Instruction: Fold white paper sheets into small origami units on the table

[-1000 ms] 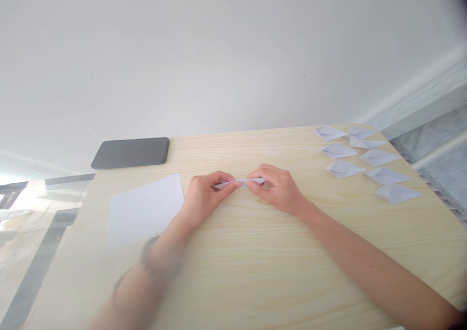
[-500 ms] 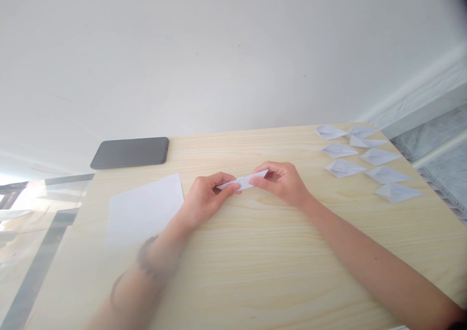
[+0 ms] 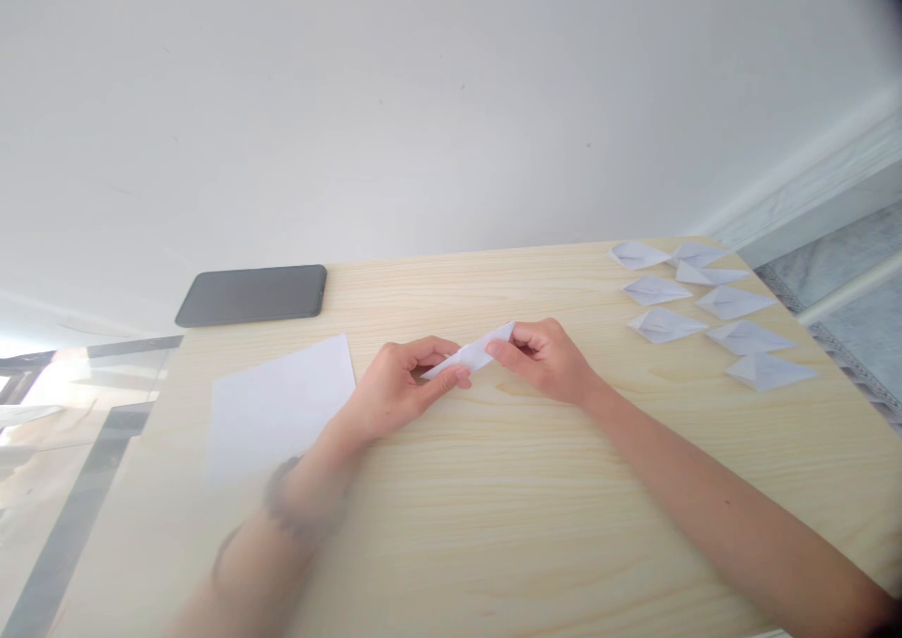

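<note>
A narrow folded piece of white paper [image 3: 476, 352] is held between my two hands above the middle of the wooden table. My left hand [image 3: 400, 384] pinches its lower left end between thumb and fingers. At the upper right end, my right hand [image 3: 546, 361] grips it with the thumb on the near face and the fingers curled behind. The paper slants upward to the right, and its far side is hidden. Left of my left hand lies a flat white paper sheet [image 3: 278, 398], partly behind my forearm.
Several folded white paper pieces [image 3: 751, 337], pointed at the ends, lie in two rough columns at the right of the wooden table [image 3: 507, 525]. A dark phone [image 3: 252, 296] rests at the back left corner. A white wall [image 3: 423, 102] rises behind the table.
The folded paper has tilted more steeply, its right end up and its left end slightly down. My left fingers have shifted a little along it. Both hands still hold it.
</note>
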Demonstrator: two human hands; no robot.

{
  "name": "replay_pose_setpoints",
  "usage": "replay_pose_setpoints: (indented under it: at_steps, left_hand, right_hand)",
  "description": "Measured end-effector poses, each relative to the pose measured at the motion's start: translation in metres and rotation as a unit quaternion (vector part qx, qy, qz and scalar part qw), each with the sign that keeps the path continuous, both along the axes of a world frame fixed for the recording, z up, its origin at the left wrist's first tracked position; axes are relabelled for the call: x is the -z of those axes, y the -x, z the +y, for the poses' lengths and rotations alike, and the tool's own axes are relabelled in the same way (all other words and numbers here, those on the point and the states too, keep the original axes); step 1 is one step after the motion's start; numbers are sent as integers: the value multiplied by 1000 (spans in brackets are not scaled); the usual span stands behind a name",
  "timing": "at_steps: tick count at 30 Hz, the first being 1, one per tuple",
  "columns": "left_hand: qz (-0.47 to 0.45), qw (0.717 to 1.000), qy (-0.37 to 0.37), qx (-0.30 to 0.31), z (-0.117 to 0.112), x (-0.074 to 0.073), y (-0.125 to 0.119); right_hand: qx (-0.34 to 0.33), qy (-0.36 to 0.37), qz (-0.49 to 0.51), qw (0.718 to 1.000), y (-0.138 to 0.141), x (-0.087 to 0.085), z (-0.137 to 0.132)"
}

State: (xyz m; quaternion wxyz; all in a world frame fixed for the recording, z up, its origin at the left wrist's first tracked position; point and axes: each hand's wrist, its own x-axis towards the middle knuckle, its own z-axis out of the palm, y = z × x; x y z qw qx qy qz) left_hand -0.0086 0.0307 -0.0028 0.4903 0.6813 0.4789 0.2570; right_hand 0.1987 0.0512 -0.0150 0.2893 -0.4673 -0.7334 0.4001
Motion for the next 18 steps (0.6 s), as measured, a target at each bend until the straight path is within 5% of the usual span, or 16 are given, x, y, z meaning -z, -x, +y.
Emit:
replay_pose_setpoints:
  at_steps: [18]
  left_hand:
    - [-17,999,-35,1,0,-1,1]
  right_hand:
    - [-33,6,56,998,0,-1,1]
